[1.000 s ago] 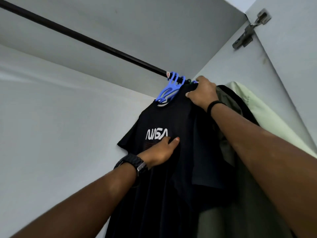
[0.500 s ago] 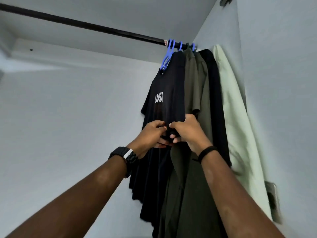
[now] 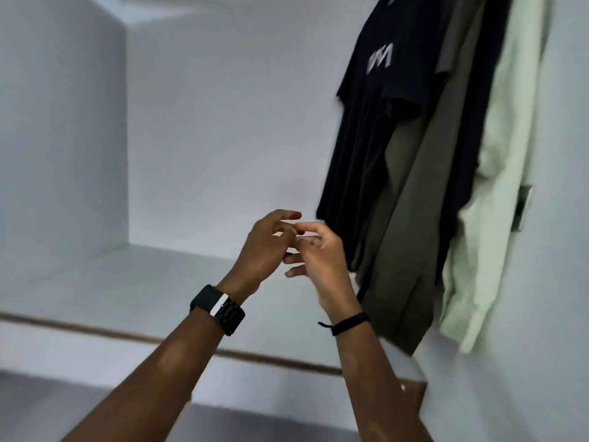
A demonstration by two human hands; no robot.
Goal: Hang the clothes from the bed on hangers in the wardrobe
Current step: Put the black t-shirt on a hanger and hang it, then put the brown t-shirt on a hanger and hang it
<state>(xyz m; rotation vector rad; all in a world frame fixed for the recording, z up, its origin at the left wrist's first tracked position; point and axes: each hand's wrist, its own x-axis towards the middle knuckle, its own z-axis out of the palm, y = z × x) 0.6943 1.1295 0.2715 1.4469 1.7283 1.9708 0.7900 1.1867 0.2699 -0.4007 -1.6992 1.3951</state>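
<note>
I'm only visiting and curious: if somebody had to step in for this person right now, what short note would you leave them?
Left hand: free, fingers loosely curled, holding nothing.
Right hand: likewise free; the fingertips of both hands meet in front of the clothes, clear of them.
Clothes: the black T-shirt with white lettering hangs at the right of the wardrobe, beside an olive garment, another dark one behind it, and a pale green shirt nearest the side wall.
Done: those four are hung.
Left: the bed is out of view, so check it for remaining clothes.
</note>
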